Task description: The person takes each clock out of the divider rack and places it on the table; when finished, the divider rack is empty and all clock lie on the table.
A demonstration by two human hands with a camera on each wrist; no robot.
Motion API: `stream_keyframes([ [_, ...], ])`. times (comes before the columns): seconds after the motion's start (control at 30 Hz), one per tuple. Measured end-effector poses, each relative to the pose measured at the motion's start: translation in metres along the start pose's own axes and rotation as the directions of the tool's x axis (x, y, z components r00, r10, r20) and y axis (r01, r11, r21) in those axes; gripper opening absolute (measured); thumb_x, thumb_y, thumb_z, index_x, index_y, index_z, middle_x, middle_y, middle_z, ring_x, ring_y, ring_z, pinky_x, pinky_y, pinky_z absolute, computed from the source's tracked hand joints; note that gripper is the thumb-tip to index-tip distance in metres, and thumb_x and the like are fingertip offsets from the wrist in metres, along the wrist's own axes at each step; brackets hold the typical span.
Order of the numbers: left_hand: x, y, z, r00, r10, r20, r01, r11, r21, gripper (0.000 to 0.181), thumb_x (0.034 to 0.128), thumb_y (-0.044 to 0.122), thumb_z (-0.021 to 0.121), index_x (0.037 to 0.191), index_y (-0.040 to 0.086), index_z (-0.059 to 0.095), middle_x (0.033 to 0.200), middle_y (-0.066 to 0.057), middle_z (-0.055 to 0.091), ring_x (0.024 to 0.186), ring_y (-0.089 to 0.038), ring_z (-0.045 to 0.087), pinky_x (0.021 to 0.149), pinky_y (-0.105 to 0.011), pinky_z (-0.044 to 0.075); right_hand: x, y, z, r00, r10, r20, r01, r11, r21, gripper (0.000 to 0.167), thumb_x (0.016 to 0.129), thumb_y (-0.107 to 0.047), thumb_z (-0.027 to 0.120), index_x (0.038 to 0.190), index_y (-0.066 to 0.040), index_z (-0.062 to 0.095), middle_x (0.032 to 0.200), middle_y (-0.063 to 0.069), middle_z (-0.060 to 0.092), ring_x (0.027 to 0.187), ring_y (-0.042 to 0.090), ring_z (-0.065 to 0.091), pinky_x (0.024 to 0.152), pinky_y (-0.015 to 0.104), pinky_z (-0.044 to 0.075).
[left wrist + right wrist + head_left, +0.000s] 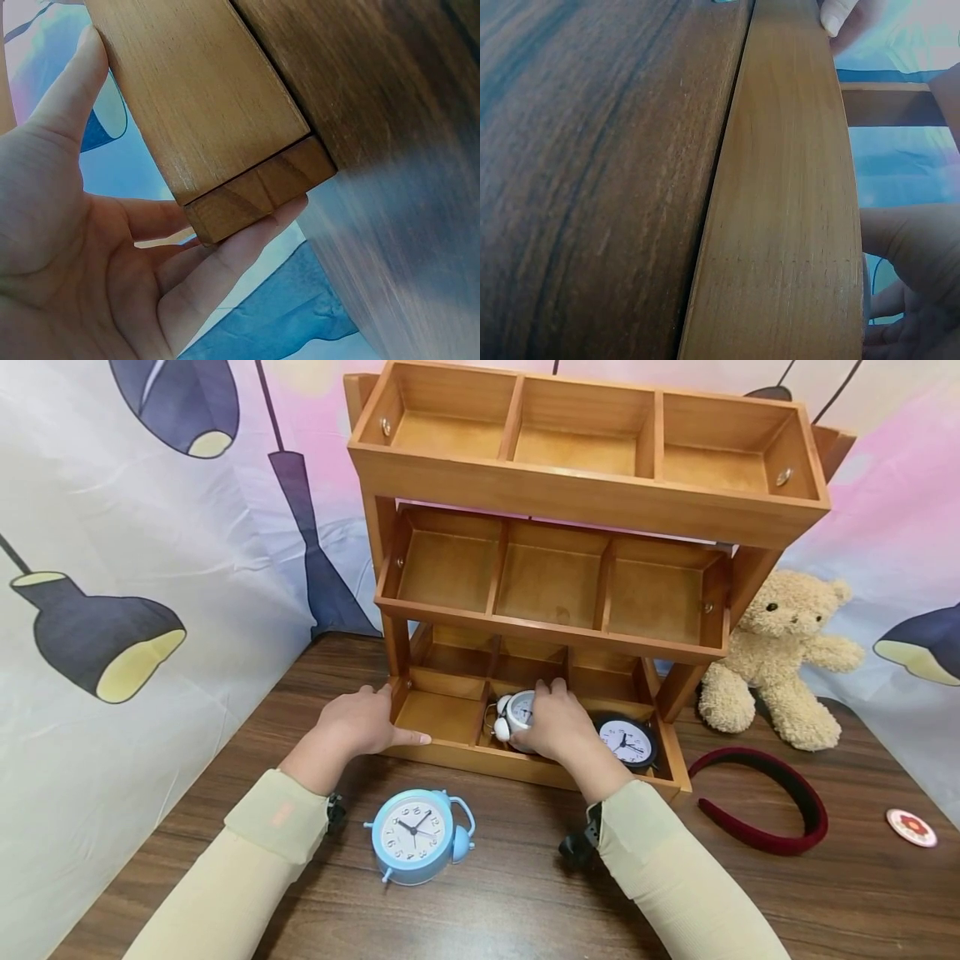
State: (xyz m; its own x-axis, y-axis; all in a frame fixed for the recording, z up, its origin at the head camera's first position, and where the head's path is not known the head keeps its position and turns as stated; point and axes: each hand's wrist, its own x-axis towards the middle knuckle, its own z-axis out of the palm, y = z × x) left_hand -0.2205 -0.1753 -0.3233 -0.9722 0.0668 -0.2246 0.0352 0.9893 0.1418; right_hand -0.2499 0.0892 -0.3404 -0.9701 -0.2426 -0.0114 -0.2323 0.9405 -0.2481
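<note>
My left hand (356, 722) grips the left end of the bottom tray of a wooden three-tier shelf (585, 485). In the left wrist view its thumb lies along the tray's top edge and its fingers bend around the end piece (262, 187). A white twin-bell alarm clock (519, 710) lies tilted in the tray's middle compartment, and my right hand (562, 725) holds it from the right, covering part of it. A black round alarm clock (628, 742) rests face up in the right compartment. On the table in front lies a light-blue alarm clock (414, 833), face up.
A cream teddy bear (780, 652) sits right of the shelf. Nearer on the table (525, 893) are a dark red headband (810, 806) and a round badge with a red flower (911, 827). Behind hangs a cloth printed with lamps.
</note>
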Motion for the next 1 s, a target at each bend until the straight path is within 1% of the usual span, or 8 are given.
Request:
stream_keyframes([
  [0.2,0.0,-0.001,0.002,1.0,-0.001,-0.006,0.001,1.0,0.0,0.117,0.0794,0.076,0.062,0.151,-0.01,0.027,0.146,-0.039,0.037,0.125,-0.053,0.047,0.096,-0.061,0.045,-0.002,0.001,-0.003,1.0,0.003,-0.023,-0.003,1.0,0.011,0.097,0.079,-0.041,0.08,0.147,0.012,0.035,0.138,0.032,0.041,0.119,0.041,0.052,0.099,0.047,0.046],
  [0.37,0.001,-0.001,0.002,1.0,-0.001,-0.007,0.001,1.0,-0.001,0.118,0.0791,0.076,0.062,0.151,-0.01,0.027,0.145,-0.039,0.037,0.125,-0.054,0.047,0.096,-0.062,0.044,-0.004,0.0,-0.008,0.998,-0.004,-0.061,0.005,1.0,0.013,0.095,0.08,-0.043,0.08,0.145,0.012,0.038,0.138,0.034,0.041,0.12,0.042,0.052,0.099,0.048,0.046],
  [0.63,0.0,-0.001,0.002,1.0,-0.004,-0.005,0.004,1.0,-0.001,0.117,0.0795,0.075,0.062,0.15,-0.011,0.028,0.145,-0.04,0.037,0.125,-0.054,0.048,0.095,-0.062,0.045,-0.009,-0.005,-0.017,0.994,-0.027,-0.106,0.032,0.999,0.037,0.09,0.079,-0.042,0.08,0.145,0.007,0.043,0.134,0.033,0.043,0.119,0.042,0.051,0.098,0.049,0.046],
  [0.83,0.0,-0.001,0.002,1.0,-0.003,-0.009,0.003,1.0,-0.001,0.117,0.0794,0.075,0.062,0.15,-0.011,0.028,0.145,-0.039,0.038,0.124,-0.054,0.049,0.095,-0.061,0.046,-0.016,-0.009,-0.024,0.991,-0.044,-0.124,0.051,0.997,0.056,0.089,0.078,-0.042,0.077,0.147,0.003,0.043,0.129,0.03,0.044,0.113,0.039,0.051,0.092,0.048,0.048],
  [1.0,0.0,-0.001,0.002,1.0,-0.002,-0.013,0.002,1.0,-0.002,0.117,0.0789,0.076,0.063,0.151,-0.01,0.028,0.144,-0.039,0.038,0.123,-0.054,0.049,0.095,-0.062,0.045,-0.023,-0.014,-0.029,0.988,-0.059,-0.144,0.069,0.996,0.063,0.085,0.078,-0.042,0.075,0.148,-0.003,0.045,0.122,0.026,0.045,0.104,0.033,0.051,0.084,0.045,0.05],
])
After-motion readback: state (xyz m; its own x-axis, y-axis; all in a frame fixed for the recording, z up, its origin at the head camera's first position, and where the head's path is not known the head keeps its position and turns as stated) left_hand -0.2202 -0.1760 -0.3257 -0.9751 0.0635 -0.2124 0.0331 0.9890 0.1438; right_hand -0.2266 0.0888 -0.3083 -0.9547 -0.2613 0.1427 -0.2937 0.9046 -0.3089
